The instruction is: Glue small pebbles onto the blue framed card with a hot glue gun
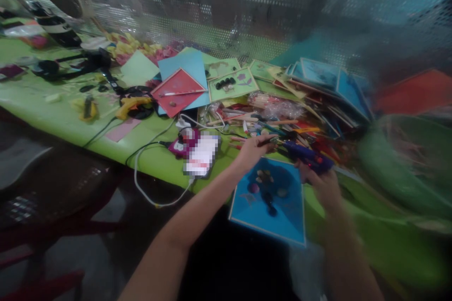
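Note:
My right hand grips a dark blue glue gun with a small red light, its nozzle pointing left. The fingers of my left hand are pinched together just at the nozzle. What they hold is too small and blurred to make out. Below both hands a bright blue framed board rests at the table's near edge. Stuck or lying on it are a flower-like cluster of pale pieces, a purple round piece, a grey stone and several black pebbles.
A phone with a white cable lies left on the green table. Beyond are pencils, a red framed board, a green board with black stones and stacked blue boards. A green basin stands right.

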{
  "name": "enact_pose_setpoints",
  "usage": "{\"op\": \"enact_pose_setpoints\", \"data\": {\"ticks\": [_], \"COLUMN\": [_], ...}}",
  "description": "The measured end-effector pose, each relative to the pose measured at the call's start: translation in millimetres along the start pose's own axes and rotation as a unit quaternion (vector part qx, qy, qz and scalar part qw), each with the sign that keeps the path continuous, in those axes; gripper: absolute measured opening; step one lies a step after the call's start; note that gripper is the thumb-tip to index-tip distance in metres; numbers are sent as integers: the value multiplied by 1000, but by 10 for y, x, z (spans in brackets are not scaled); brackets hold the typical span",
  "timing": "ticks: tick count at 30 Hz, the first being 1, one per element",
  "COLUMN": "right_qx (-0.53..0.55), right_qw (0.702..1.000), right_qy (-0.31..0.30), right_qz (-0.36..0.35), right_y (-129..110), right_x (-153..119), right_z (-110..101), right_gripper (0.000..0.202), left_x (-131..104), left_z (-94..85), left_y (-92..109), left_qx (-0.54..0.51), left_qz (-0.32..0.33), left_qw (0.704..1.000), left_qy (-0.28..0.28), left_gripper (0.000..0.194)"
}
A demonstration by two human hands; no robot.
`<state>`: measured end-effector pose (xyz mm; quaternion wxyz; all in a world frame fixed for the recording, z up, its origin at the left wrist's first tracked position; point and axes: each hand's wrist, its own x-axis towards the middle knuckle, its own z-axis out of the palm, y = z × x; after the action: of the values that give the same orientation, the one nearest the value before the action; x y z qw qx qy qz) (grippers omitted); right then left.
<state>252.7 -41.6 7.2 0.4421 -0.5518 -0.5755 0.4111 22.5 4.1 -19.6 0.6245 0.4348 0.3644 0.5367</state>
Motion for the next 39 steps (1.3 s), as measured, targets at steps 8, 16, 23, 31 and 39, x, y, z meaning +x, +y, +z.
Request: {"op": "enact_pose_setpoints", "data": {"ticks": [8, 16, 23, 31, 39], "right_qx": [-30, -22, -20, -7, -22], "right_qw": [999, 1000, 1000, 1000, 1000], "right_qy": [-11, -9, -6, -5, -6], "right_qz": [-3, -7, -3, -8, -3], "right_y": [66, 36, 64, 9, 37], "right_x": [-5, -2, -2, 4, -4], "right_z": [-25, -24, -13, -11, -15], "right_gripper": [29, 31, 32, 32, 29], "left_x": [5, -17, -43, -31, 1], "left_z": [-16, 5, 37, 30, -4], "left_y": [-50, 24, 100, 83, -38], "left_qx": [23, -22, -51, -62, -5], "left_qz": [5, -12, -26, -25, -19], "left_qw": [1000, 1000, 998, 998, 1000], "left_qy": [3, 0, 5, -1, 0], "left_gripper": [52, 50, 51, 53, 47]}}
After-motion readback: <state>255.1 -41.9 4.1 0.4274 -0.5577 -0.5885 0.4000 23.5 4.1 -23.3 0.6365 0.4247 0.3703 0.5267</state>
